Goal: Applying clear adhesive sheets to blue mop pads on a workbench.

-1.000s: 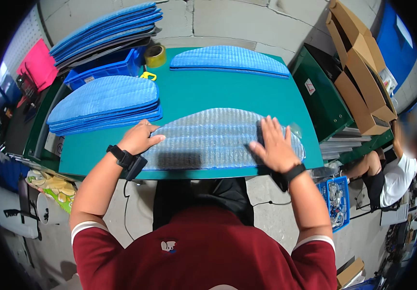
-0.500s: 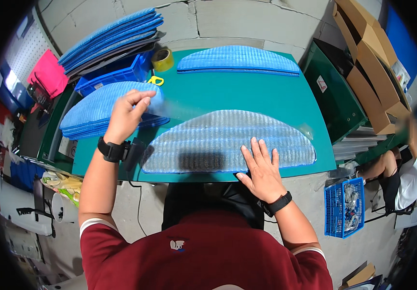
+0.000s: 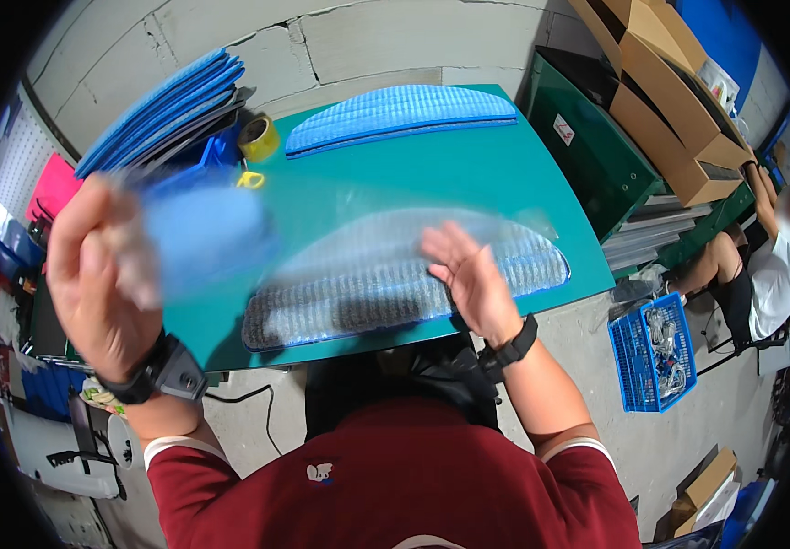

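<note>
My left hand [image 3: 102, 284] is raised at the left, its fingers curled on what looks like clear plastic film [image 3: 349, 203], blurred by motion. The film stretches rightward over a grey-and-blue striped half-moon mop pad [image 3: 349, 306] at the table's near edge. My right hand [image 3: 476, 284] is at that pad's right half, fingers extended and palm turned left; its fingertips are blurred. Whether it touches the film cannot be made out. Beside my left hand a blue pad stack [image 3: 212, 233] shows hazily, partly hidden.
More blue pads [image 3: 404, 117] lie at the green table's [image 3: 395, 178] far side. Yellow tape [image 3: 258, 137], yellow-handled scissors [image 3: 250, 180] and a tall pad stack [image 3: 171, 110] stand back left. Cardboard boxes [image 3: 679, 110], a blue basket [image 3: 628, 361] and a seated person [image 3: 775, 284] are at right.
My left hand has swung left and up toward the camera, drawing the clear film with it. My right hand has lifted from flat on the pad and turned its palm leftward. The view has shifted.
</note>
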`<action>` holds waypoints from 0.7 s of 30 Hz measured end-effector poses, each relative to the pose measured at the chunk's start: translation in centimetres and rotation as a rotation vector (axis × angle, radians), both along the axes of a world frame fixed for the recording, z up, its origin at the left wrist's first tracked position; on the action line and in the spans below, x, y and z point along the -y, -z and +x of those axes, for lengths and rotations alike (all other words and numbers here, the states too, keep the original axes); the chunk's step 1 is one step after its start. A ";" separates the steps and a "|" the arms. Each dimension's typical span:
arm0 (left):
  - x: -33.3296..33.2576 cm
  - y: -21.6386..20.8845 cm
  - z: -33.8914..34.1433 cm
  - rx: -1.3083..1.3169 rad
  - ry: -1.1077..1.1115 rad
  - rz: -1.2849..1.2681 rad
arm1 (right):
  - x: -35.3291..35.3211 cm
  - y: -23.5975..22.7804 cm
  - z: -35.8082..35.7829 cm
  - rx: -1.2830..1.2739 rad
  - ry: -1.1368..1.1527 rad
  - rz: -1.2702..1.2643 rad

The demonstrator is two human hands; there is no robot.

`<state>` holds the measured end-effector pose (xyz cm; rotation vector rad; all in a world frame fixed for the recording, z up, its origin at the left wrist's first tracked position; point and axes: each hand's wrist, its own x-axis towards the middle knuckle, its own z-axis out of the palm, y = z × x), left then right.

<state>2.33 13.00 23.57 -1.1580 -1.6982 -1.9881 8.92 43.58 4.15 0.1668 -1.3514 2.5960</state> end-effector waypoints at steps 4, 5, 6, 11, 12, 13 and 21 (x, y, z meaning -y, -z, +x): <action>4.3 1.0 1.0 -0.114 -0.028 0.095 | -2.7 -0.4 -2.0 -0.013 0.037 -0.738; 5.6 1.1 1.2 -0.110 0.100 0.077 | -3.3 -0.4 -2.3 -0.022 0.133 -0.722; 6.9 1.1 1.4 -0.091 0.123 0.104 | -3.9 -0.3 -2.3 -0.016 0.194 -0.731; 11.4 2.3 1.4 0.102 -0.331 0.196 | -6.8 0.5 -0.9 -0.046 0.298 -0.774; 11.9 2.7 1.2 0.147 -0.372 0.166 | -7.4 0.6 -0.7 -0.049 0.313 -0.751; 12.2 3.1 1.1 0.153 -0.383 0.154 | -8.0 0.6 -0.4 -0.062 0.325 -0.717; 11.2 2.8 -1.6 0.097 -0.707 -0.427 | -14.5 -4.6 1.3 0.037 0.497 -0.136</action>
